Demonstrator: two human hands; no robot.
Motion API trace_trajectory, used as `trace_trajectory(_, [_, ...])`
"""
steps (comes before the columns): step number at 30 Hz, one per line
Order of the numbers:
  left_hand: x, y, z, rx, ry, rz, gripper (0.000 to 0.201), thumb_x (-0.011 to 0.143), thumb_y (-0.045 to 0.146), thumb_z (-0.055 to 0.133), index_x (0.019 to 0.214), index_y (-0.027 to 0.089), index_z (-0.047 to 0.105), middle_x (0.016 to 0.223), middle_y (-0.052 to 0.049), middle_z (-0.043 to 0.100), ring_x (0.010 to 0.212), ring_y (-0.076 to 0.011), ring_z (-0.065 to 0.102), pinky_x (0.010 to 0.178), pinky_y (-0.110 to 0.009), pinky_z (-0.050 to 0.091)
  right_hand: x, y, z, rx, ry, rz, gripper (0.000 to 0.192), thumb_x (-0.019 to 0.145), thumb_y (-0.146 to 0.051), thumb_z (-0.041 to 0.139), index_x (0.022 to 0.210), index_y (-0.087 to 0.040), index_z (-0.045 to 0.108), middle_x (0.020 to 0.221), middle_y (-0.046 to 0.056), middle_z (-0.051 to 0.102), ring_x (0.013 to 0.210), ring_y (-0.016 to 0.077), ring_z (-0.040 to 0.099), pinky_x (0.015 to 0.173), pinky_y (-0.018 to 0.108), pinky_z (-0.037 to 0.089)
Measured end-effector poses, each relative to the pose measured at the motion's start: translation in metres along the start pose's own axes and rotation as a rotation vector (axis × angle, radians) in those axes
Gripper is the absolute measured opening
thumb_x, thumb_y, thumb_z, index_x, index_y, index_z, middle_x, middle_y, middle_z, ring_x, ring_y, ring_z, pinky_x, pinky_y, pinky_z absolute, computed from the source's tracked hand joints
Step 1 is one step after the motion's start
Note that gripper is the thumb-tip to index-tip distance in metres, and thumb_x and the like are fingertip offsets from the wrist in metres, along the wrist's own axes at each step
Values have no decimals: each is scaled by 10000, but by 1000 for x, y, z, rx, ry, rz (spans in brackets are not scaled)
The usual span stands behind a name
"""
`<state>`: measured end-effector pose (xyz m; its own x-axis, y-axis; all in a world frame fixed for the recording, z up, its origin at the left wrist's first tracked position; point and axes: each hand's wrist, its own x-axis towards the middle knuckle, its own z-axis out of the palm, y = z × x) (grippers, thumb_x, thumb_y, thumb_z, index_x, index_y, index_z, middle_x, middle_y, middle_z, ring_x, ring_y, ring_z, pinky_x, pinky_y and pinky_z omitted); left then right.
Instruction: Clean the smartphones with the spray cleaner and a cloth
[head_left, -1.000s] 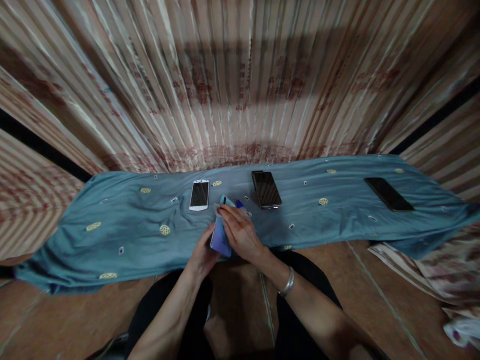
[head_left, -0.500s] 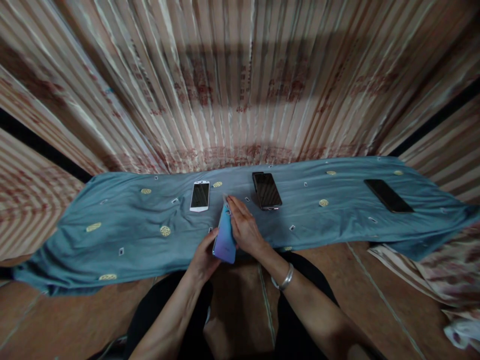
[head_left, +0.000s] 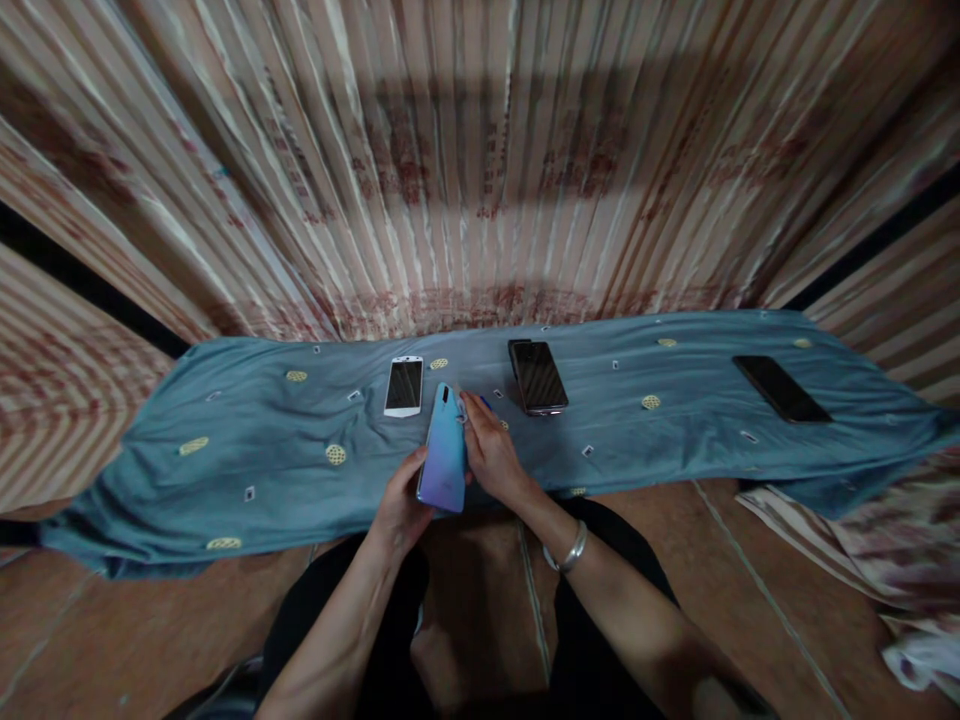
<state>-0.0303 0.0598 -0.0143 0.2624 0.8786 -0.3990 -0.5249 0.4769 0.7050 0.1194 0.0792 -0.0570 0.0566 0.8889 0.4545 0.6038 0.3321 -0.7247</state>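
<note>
A blue-purple smartphone is in my left hand, its back with the camera strip turned up toward me. My left fingers wrap its lower left side, with the thumb at the edge. At the phone's right edge is my right hand, fingers pressed together around something small and pale, with a bit of blue beside it; I cannot make out what it is. A white smartphone lies screen up just beyond the held one. To the right rests a black smartphone on top of another dark device.
Another dark phone lies far right on the blue patterned cloth covering a narrow bench or table. Striped curtains hang close behind it. Below are my knees and the tiled floor; white crumpled plastic is at lower right.
The blue-purple phone has tilted so its whole back and camera strip show. My right hand has shifted from over its top corner to its right edge.
</note>
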Motion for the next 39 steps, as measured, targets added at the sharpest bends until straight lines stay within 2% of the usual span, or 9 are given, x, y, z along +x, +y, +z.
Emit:
trace_trajectory(7, [0, 1, 4, 27, -57, 23, 298, 677, 377, 786, 852, 140, 741, 883, -115, 793, 1061, -356, 726, 976, -498, 573, 7, 6, 2, 148, 36, 137, 476, 959, -248, 481, 1419, -227, 602, 1397, 87, 668, 1310, 246, 616, 1130, 455, 486])
trace_trajectory(10, [0, 0, 7, 35, -94, 35, 316, 646, 380, 819, 845, 145, 747, 866, -108, 793, 1081, -357, 721, 996, -478, 559, 11, 10, 1, 222, 38, 213, 462, 936, -258, 514, 1380, -238, 639, 1254, 73, 743, 1166, 250, 696, 1018, 439, 566])
trace_trajectory(13, [1, -2, 10, 38, -113, 40, 307, 624, 367, 839, 821, 152, 744, 849, -99, 791, 1080, -347, 721, 1005, -459, 548, 15, 12, -1, 242, 57, 234, 454, 923, -254, 532, 1359, -239, 655, 1193, 68, 763, 1098, 254, 716, 984, 449, 578])
trace_trajectory(16, [3, -5, 11, 31, -89, 37, 289, 622, 375, 835, 778, 151, 740, 794, -89, 779, 1028, -326, 734, 970, -427, 556, 17, 11, -3, 237, 72, 226, 459, 914, -246, 542, 1359, -262, 653, 1202, 49, 760, 1118, 253, 709, 1013, 461, 562])
trace_trajectory(20, [5, -9, 11, 5, -33, 13, 251, 636, 354, 829, 767, 154, 753, 699, -32, 752, 776, -227, 736, 851, -349, 574, 17, 8, -8, 233, 78, 224, 485, 895, -221, 527, 1364, -229, 647, 1270, 74, 737, 1164, 264, 696, 1054, 473, 532])
trace_trajectory(24, [4, -12, 14, -7, -51, -42, 202, 639, 303, 832, 732, 145, 746, 663, -8, 732, 620, -160, 671, 785, -317, 561, 16, 6, -13, 224, 62, 189, 492, 904, -206, 493, 1376, -199, 633, 1329, 93, 709, 1215, 265, 676, 1075, 452, 519])
trace_trajectory(31, [3, -13, 19, -43, -93, -81, 199, 684, 291, 804, 795, 136, 749, 732, -37, 756, 693, -192, 699, 858, -368, 561, 16, 9, -10, 164, 78, 86, 501, 928, -180, 446, 1404, -215, 598, 1395, 89, 668, 1308, 240, 620, 1150, 445, 466])
trace_trajectory(34, [3, -13, 21, -57, -76, -68, 153, 693, 263, 792, 759, 136, 736, 693, -29, 737, 651, -173, 680, 855, -364, 562, 16, 10, -9, 110, 72, 32, 506, 954, -187, 425, 1438, -234, 564, 1458, 79, 615, 1372, 219, 559, 1195, 443, 422])
trace_trajectory(39, [1, -14, 23, -87, -52, -47, 131, 703, 249, 767, 766, 142, 724, 718, -25, 743, 633, -155, 665, 810, -338, 571, 14, 10, -9, -6, 96, -8, 487, 968, -223, 430, 1431, -170, 573, 1528, 136, 530, 1443, 270, 465, 1242, 514, 342])
